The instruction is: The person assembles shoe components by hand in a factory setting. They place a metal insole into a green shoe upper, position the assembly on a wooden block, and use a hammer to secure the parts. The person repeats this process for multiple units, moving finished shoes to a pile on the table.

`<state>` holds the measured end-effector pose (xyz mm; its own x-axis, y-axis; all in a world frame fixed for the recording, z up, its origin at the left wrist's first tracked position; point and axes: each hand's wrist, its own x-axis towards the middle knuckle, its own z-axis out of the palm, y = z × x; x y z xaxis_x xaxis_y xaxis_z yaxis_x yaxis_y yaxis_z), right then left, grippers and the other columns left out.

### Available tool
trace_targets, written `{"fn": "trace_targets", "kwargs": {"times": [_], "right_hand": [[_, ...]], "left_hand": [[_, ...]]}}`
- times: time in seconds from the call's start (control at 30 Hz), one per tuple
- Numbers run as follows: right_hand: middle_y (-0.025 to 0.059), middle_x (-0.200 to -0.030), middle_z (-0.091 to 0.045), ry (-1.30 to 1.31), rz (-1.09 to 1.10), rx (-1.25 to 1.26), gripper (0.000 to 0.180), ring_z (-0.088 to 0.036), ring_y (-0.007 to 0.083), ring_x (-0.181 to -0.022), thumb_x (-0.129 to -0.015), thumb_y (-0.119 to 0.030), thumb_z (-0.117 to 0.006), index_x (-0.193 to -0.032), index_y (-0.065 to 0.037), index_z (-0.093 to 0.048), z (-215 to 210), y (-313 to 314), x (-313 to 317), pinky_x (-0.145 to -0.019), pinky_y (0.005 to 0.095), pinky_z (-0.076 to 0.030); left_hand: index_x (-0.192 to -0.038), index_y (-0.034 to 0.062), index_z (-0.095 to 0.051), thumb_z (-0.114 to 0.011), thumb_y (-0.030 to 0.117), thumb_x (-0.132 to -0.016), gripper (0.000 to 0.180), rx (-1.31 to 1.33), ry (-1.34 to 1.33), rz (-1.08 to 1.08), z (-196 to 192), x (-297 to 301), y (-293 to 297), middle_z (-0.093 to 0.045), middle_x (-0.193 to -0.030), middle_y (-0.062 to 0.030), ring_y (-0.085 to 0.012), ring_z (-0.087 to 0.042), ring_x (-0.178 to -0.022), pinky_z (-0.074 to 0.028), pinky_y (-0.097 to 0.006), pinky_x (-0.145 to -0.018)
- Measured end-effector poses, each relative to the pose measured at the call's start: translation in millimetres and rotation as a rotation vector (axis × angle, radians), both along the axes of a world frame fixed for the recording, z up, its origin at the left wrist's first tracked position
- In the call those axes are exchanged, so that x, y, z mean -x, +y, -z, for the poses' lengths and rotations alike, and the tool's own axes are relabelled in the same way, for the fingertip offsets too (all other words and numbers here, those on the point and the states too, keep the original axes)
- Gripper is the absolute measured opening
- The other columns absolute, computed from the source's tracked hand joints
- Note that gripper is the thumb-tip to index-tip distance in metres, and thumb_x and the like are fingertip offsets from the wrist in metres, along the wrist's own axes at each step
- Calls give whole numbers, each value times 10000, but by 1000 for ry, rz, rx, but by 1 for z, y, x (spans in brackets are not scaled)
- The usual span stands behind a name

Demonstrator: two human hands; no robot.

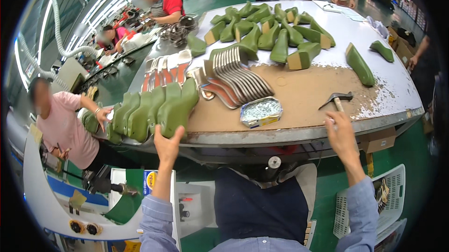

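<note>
My left hand (pixel 167 148) is at the near edge of the table, thumb and fingers spread. Its fingertips reach the lower end of the closest green shoe last (pixel 177 107); whether they touch is hard to tell. That last is the rightmost in a row of green shoe lasts (pixel 135 116). My right hand (pixel 341 133) hovers at the table's front edge with loosely bent, parted fingers. Just beyond it lies a hammer (pixel 337 101) with a dark curved head and a pale handle, whose lower end the hand hides. Between my hands stands an open box of small metal nails (pixel 262 111).
Metal-edged insoles (pixel 238 81) are stacked behind the nails. Many green lasts (pixel 280 41) cover the table's far side; a single last (pixel 359 67) lies at right. A person in pink (pixel 70 126) reaches toward the row from the left. A white crate (pixel 393 200) stands low right.
</note>
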<state>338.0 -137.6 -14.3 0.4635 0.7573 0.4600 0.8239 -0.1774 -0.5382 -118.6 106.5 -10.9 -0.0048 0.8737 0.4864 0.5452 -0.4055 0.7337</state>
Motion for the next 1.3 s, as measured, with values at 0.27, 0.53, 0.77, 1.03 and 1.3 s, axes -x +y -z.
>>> {"fn": "trace_targets", "kwargs": {"times": [0.27,0.53,0.77,1.03,1.3], "right_hand": [[236,-1093,-725,399,-108,18,402,-686,406,-1032,-983,-350,-601,-1133,0,-729,11,195,28,-921,445,-522],[226,-991,-750,866,-297,66,313,-722,333,-945,-961,-248,-657,-1132,0,-740,56,238,5,-858,406,-538],[147,-921,-723,720,175,-471,284,-678,249,-804,-1073,-246,-517,-1109,-11,-671,37,218,0,-768,401,-540],[-10,-811,-489,1368,55,-970,236,-454,63,-643,-1079,-148,-438,-1271,-44,-528,-36,65,-46,-568,225,-404],[-61,-718,-284,1758,-148,-899,584,-236,36,-516,-1084,-538,-387,-1398,-71,-545,-19,-75,-47,-415,190,-259]], "left_hand": [[-1093,-4,-609,-830,164,-838,377,117,-8,65,14,-56,2,-724,-925,-146,-224,-691,-844,-541,-374,-800],[-1228,-12,-616,-712,18,-876,366,-131,-8,102,-16,-67,-11,-642,-1215,-149,-263,-605,-1136,-451,-367,-1015],[-1199,19,-640,-727,30,-874,337,-242,-50,433,-56,-188,-2,-685,-1147,-133,-257,-655,-1071,-492,-360,-967],[-1319,3,-577,-744,178,-886,496,-361,258,732,-18,-374,44,-659,-1206,-215,-385,-633,-1139,-502,-448,-991],[-1250,-41,-614,-753,313,-882,529,54,526,706,13,-503,54,-706,-1022,-287,-444,-694,-947,-533,-514,-883]]}}
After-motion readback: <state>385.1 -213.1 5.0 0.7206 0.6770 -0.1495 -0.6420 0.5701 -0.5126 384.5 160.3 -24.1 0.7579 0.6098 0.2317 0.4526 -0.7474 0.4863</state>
